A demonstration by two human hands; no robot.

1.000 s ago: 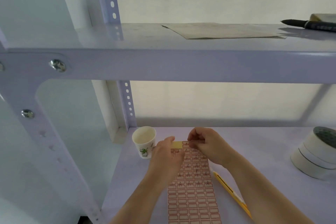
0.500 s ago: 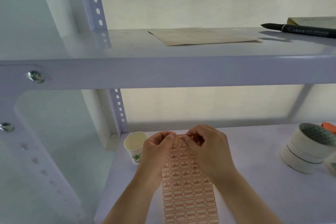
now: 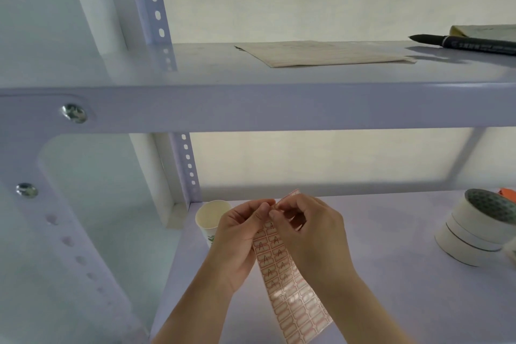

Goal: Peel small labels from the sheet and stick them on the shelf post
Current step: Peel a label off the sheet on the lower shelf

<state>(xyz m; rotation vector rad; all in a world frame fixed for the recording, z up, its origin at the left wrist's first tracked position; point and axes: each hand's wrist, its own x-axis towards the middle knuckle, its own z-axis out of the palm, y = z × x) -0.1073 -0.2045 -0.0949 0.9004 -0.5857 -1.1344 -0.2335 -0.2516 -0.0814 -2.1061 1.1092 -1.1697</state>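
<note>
- sheet (image 3: 290,285) held up off the lower shelf (image 3: 391,274), tilted; top edge far, bottom end near and trailing right
- left hand (image 3: 237,240) on the sheet's left edge near the top; thumb and forefinger pinched together on it
- right hand (image 3: 310,234) over the sheet's top right; fingertips curled in, pinching at the top edge right beside the left thumb; cannot tell if a label is already lifted, too small
- the two hands touch or nearly touch at the fingertips; sheet runs down between the wrists
- sheet: red-bordered labels in rows; several upper ones marked with a handwritten "A", lower ones blank
- top corner of the sheet pokes out past the right fingers, far side
- cup (image 3: 212,218) stands upright on the lower shelf just left of the left hand, partly hidden by it
- rear post (image 3: 187,167) with holes rises far left behind the cup; front post (image 3: 69,246) near left, with two bolts; neither hand touches a post
- tape rolls (image 3: 480,226) stacked at far right of the lower shelf, well apart from the hands
- upper shelf (image 3: 251,103): flat paper (image 3: 321,53) in the middle, black pen (image 3: 469,43) at right
</note>
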